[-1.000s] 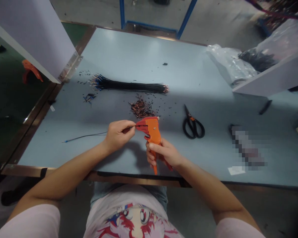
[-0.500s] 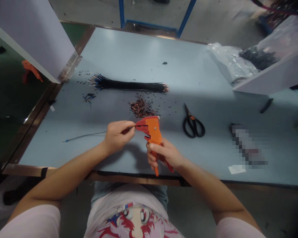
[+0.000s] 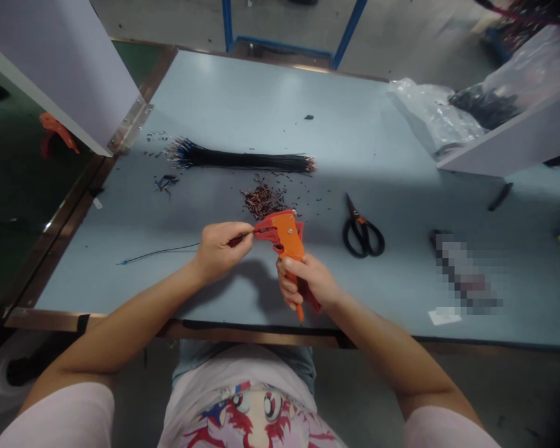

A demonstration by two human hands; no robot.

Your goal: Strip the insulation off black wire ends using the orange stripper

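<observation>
Between thumb and fingers, my left hand [image 3: 221, 247] pinches a thin black wire [image 3: 168, 251]. The wire trails left over the table to a blue-tipped end. My right hand [image 3: 310, 280] is wrapped around the handles of an orange and red wire stripper [image 3: 288, 235]. Its red jaws point left and meet the wire just beyond my left fingertips; the exact grip inside the jaws is too small to make out. Behind the tool lies a pile of short dark and copper-coloured scraps [image 3: 260, 202]. A bundle of black wires [image 3: 247, 160] with blue and copper ends lies farther back.
Black-handled scissors [image 3: 364, 233] lie right of the tool. Farther right are a pixelated object [image 3: 466, 270], a white paper slip [image 3: 445, 315] and a black strip [image 3: 500, 196]. Clear plastic bags [image 3: 441, 115] sit at the back right. A white panel [image 3: 70, 68] stands at the left.
The wire stripper has tilted and moved slightly up in my right hand, its handles closer together. My left hand still pinches the wire in nearly the same place.
</observation>
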